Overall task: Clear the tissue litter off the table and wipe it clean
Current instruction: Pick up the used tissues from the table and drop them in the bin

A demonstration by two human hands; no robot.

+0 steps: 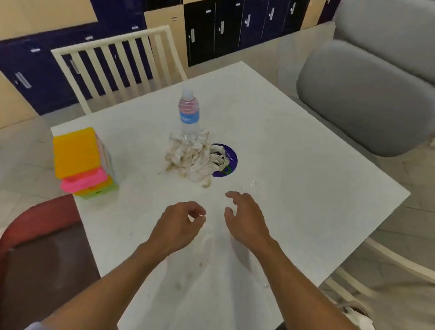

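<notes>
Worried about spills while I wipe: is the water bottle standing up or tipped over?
Upright: the water bottle stands cap-up on the table, just behind the tissue pile.

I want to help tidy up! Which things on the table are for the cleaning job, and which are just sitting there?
For the job:
crumpled tissue pile
white table, with brownish spots near the front
left hand and right hand, both holding nothing

Just sitting there:
water bottle
colourful box stack
round purple sticker

A water bottle (188,114) stands upright, apart from what looks like stacked bright boxes (84,162); chairs surround.
</notes>
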